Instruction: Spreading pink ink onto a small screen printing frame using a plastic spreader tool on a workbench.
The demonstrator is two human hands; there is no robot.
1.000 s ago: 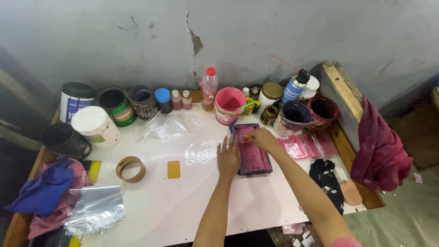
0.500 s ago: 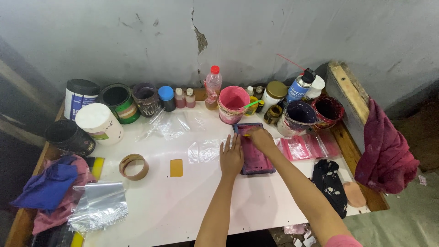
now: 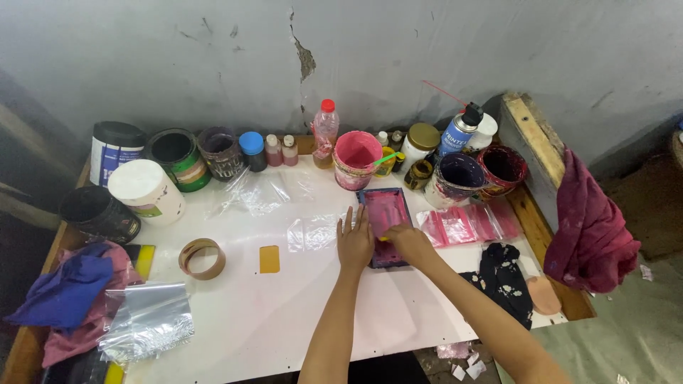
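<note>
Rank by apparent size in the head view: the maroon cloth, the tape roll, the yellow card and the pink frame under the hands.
1. maroon cloth
2. pink frame, partly covered by the left hand and right hand
3. tape roll
4. yellow card

Both forearms bare — no sleeves, rings or gloves.

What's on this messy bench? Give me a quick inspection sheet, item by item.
Surface: white table, stained.
Job's things: small pink-inked framed screen; left hand flat on its left edge, right hand pressing on it.
Clutter: pink paint tub, row of jars, spray can, tape roll, yellow card, clear bags, blue rag.
Fingers: bare; left spread, right curled.
Cables: nothing seen.
Surroundings: cracked grey wall, maroon cloth on a wooden frame.
</note>
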